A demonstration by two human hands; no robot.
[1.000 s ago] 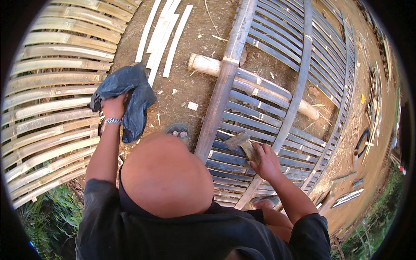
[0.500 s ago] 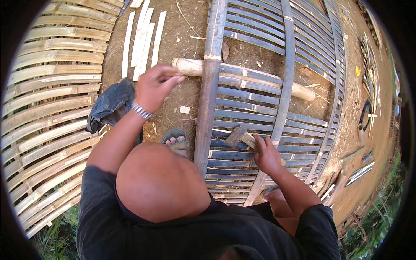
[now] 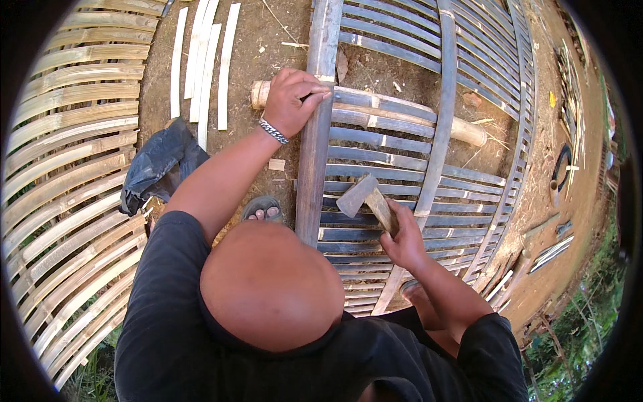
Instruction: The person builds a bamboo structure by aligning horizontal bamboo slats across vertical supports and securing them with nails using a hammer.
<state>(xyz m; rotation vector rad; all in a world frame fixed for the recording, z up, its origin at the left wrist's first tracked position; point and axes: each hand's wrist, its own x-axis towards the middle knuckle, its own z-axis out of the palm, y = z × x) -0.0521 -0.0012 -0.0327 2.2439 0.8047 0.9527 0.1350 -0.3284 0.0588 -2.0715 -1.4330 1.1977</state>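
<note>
My left hand (image 3: 289, 102), with a silver band on the wrist, is closed in a pinch over the thick bamboo rail (image 3: 313, 161) of a slatted panel. Whatever is between its fingertips is too small to make out. A hatchet (image 3: 355, 195) with a metal head and short wooden handle is gripped in my right hand (image 3: 407, 240), its head raised above the dark bamboo slats (image 3: 348, 236). Under the panel, crossing beneath the rail, lies a bamboo pole (image 3: 469, 131); its left end shows beside my left hand.
A black plastic bag (image 3: 161, 164) lies left of my left forearm, beside a second slatted bamboo panel (image 3: 74, 127). Several pale split strips (image 3: 228, 67) rest on the dirt. A small wood chip (image 3: 276, 164) sits near my sandalled foot (image 3: 262, 209). More poles and strips (image 3: 573, 114) lie at right.
My left hand has moved right and slightly up onto the rail, its fingertips now at the bamboo. The hatchet in my right hand has turned and its head has lifted.
</note>
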